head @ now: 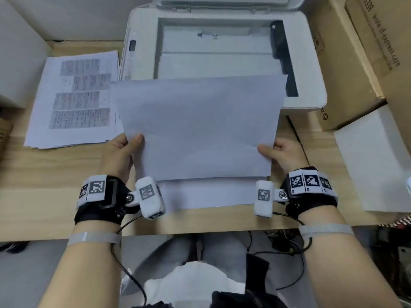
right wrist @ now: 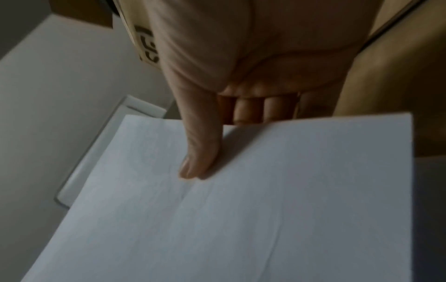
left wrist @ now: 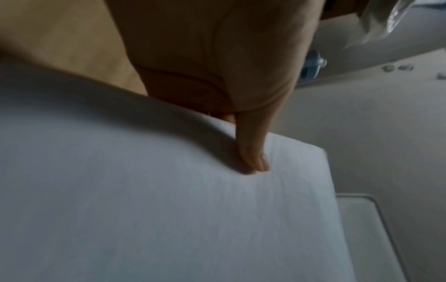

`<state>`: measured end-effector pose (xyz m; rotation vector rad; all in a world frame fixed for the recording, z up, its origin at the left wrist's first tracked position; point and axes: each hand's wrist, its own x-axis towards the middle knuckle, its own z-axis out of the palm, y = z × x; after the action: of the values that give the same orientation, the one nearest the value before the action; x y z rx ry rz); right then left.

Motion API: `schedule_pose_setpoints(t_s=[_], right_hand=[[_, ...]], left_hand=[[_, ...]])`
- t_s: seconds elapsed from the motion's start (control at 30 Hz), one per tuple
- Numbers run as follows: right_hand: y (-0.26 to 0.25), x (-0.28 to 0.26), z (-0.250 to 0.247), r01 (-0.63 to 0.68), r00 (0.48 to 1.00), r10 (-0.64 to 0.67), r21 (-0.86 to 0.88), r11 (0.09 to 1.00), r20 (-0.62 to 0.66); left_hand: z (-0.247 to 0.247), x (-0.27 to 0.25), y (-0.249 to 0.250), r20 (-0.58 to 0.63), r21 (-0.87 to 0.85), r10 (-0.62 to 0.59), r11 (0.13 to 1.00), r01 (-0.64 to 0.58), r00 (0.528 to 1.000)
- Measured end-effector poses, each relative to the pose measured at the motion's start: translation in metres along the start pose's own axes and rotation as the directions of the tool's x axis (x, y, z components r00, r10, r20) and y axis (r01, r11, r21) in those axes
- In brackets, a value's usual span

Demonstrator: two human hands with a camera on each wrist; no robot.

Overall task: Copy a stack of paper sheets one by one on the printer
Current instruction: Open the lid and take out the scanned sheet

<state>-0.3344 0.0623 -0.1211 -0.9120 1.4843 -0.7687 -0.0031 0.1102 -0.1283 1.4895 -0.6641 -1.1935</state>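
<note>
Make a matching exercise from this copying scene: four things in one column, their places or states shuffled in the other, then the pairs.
Things:
1. blank white paper sheet
2. white flatbed printer
3. printed text pages stack
4. brown cardboard box

States:
A. lid raised, glass bare
B. lying on the wooden desk left of the printer
C. pinched by left hand and right hand
D. standing right of the printer

Pairs: 1-C, 2-A, 3-B, 4-D

R hand (right wrist: 253,63) pinches blank white sheet (right wrist: 241,209) at near edge | thumb on top, fingers (right wrist: 243,110) under | white printer corner (right wrist: 96,162) beneath sheet, left | cardboard box (right wrist: 82,11) top left
</note>
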Motion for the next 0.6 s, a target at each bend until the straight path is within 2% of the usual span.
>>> schedule_pose_setpoints(t_s=[0.1, 0.17, 0.27, 0.4, 0.6], right_hand=[[0.022, -0.002, 0.0, -0.071, 0.997, 0.071, -0.09, 0.993, -0.008], [0.032, -0.002, 0.0, -0.115, 0.993, 0.111, -0.135, 0.984, -0.042], [0.045, 0.001, -0.003, -0.158, 0.984, 0.133, -0.241, 0.958, -0.117], [0.052, 0.007, -0.005, -0.19, 0.975, 0.116, -0.442, 0.877, -0.188], [0.049, 0.008, -0.002, -0.244, 0.963, 0.116, -0.6, 0.762, -0.245]], left_hand=[[-0.007, -0.004, -0.028, -0.013, 0.143, -0.163, 0.976, 0.163, 0.987], [-0.009, -0.006, -0.041, -0.016, 0.217, -0.224, 0.95, 0.222, 0.974], [-0.01, -0.005, -0.051, -0.008, 0.349, -0.241, 0.909, 0.228, 0.971], [-0.005, -0.004, -0.051, -0.034, 0.488, -0.218, 0.848, 0.207, 0.975], [-0.005, 0.006, -0.055, -0.123, 0.524, -0.256, 0.804, 0.282, 0.959]])
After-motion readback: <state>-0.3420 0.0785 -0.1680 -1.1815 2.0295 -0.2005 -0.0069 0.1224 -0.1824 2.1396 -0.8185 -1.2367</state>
